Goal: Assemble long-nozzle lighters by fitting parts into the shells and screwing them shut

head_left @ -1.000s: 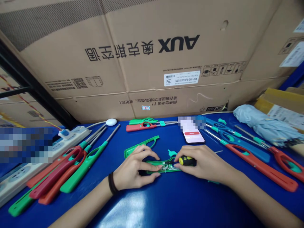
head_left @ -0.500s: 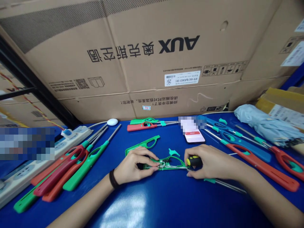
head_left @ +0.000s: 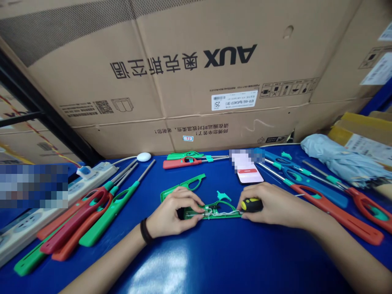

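An opened green lighter half-shell [head_left: 235,214] lies on the blue table, showing a clear fuel tank [head_left: 190,213] and a white wire [head_left: 225,212]. My left hand [head_left: 177,210] is closed over its left part, with thumb and fingertips pressing where the tank meets the wire. My right hand [head_left: 268,206] is closed around a black and yellow screwdriver [head_left: 252,204], and its fingertips are at the shell's right end. Whether they also pinch the wire is hidden. Beyond the hands lie another green shell half [head_left: 191,183] and a small teal trigger [head_left: 223,195].
Several assembled lighters [head_left: 110,218] lie at left beside a white power strip [head_left: 23,226]. Red and blue lighters [head_left: 339,212] lie at right, near a folded grey-blue umbrella [head_left: 330,157]. A phone [head_left: 249,173] lies at the back, before a large cardboard box [head_left: 183,98].
My right hand has shifted slightly up and right, and the screwdriver handle has turned more level. The metal tube with a teal collar below that hand is out of sight. My left hand stays put.
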### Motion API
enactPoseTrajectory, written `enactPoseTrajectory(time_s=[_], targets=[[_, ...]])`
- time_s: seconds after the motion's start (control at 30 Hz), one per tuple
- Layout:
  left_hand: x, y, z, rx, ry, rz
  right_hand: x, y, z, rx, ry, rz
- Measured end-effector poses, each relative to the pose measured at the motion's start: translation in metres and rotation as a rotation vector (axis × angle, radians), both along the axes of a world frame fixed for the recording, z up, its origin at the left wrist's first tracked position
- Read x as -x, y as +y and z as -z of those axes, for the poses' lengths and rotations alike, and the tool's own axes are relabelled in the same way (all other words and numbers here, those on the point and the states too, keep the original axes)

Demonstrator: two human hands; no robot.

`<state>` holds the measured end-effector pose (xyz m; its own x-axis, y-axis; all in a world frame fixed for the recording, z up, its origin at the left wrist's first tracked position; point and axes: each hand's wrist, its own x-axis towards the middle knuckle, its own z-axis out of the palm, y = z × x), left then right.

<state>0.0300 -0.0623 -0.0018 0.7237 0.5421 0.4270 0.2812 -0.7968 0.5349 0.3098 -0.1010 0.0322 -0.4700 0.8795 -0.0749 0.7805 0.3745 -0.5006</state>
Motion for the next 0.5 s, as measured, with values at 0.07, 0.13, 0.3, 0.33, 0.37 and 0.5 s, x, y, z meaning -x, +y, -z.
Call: enactPoseTrajectory(time_s=[0.07,0.13,0.3,0.33,0.37,0.5], targets=[[0.0006,-0.0003,-0.0012,-0.003,0.022,0.002,-0.0015,0.0005,0.0001,0.009,-0.010,0.017],[0.0011,-0.0006,-0.0031,-0.015,0.049,-0.001,-0.0022,0.0007,0.0005,0.004,-0.015,0.038],[0.0011,-0.0016,-0.0065,-0.040,0.082,-0.008,-0.0001,0.0006,0.0018,-0.033,-0.021,0.063],[0.0010,-0.0017,-0.0066,-0.045,0.080,-0.010,0.0002,0.0006,0.0021,-0.036,-0.029,0.063],[0.0009,-0.0016,-0.0065,-0.050,0.077,-0.013,0.0004,0.0006,0.0024,-0.034,-0.035,0.063],[0.0011,0.0000,-0.0053,-0.063,0.081,-0.036,-0.0014,0.0002,0.0043,-0.003,-0.027,0.052]])
